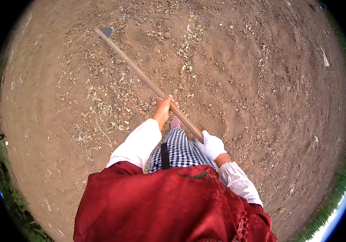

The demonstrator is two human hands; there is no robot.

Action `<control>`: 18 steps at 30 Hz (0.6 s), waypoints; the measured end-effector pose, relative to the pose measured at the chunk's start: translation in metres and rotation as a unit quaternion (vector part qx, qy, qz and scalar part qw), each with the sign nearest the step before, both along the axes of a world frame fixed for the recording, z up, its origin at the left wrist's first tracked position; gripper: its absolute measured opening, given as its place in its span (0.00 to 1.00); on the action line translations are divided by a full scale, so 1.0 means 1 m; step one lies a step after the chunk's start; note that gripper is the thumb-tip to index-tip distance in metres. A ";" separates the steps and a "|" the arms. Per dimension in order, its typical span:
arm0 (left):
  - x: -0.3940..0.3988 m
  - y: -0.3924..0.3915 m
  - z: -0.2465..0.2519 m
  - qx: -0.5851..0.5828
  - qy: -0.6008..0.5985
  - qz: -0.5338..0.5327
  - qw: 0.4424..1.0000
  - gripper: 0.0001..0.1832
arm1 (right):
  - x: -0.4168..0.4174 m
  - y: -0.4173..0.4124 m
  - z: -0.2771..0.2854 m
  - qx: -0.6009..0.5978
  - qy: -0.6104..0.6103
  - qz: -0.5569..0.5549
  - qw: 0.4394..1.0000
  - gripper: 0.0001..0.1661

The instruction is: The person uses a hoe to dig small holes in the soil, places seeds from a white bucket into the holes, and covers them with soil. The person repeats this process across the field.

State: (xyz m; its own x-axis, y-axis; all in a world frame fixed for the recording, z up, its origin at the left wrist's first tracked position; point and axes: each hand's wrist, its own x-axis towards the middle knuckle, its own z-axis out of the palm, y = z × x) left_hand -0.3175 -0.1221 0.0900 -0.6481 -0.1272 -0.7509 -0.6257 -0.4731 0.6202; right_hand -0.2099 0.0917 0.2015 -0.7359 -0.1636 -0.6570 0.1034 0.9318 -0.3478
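A hoe with a long wooden handle [139, 72] slants across the view, from the upper left down to my waist. Its dark metal blade [107, 31] sits at the far end, over the soil; whether it touches the ground I cannot tell. Bare-skinned, my left hand [163, 108] grips the handle partway along. My right hand [211, 145], in a white knitted glove, closes round the butt end near my thigh. Part of the left fingers is hidden behind the wood.
Dry brown soil [230, 90] with clods spreads all round. Withered leaves and stalks [103, 118] lie scattered on it. One pink shoe [175, 122] shows below the handle. Green grass [344, 181] borders the right side, and darker plants [21, 199] stand at the left rim.
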 end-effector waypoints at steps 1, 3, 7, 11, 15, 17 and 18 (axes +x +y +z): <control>0.000 0.012 -0.001 -0.004 0.000 -0.023 1.000 0.10 | -0.009 -0.009 -0.004 -0.014 -0.014 -0.025 0.999 0.22; 0.009 0.042 0.005 -0.013 -0.007 -0.044 0.999 0.11 | -0.018 -0.016 -0.018 -0.044 -0.006 -0.055 0.997 0.23; 0.073 0.120 -0.025 0.052 -0.072 -0.158 0.983 0.12 | 0.034 0.046 -0.044 -0.001 -0.060 -0.107 0.992 0.24; 0.167 0.187 -0.038 0.111 -0.168 -0.189 0.961 0.13 | 0.142 0.109 -0.014 -0.002 -0.127 -0.145 0.981 0.26; 0.166 0.197 -0.067 0.161 -0.153 -0.145 0.964 0.12 | 0.208 0.164 0.044 0.082 -0.137 -0.104 0.982 0.25; 0.164 0.214 -0.061 0.111 -0.180 -0.143 0.967 0.12 | 0.240 0.189 0.049 0.113 -0.113 -0.083 0.984 0.23; 0.171 0.220 -0.065 0.118 -0.181 -0.164 0.962 0.12 | 0.251 0.197 0.050 0.117 -0.108 -0.089 0.983 0.22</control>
State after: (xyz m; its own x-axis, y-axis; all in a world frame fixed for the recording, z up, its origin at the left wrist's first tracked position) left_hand -0.1468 0.0980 0.0251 -0.3139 0.2414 -0.9183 -0.9206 -0.3139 0.2322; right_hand 0.0414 0.2891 0.2511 -0.5784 0.1302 -0.8053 0.3203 0.9442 -0.0774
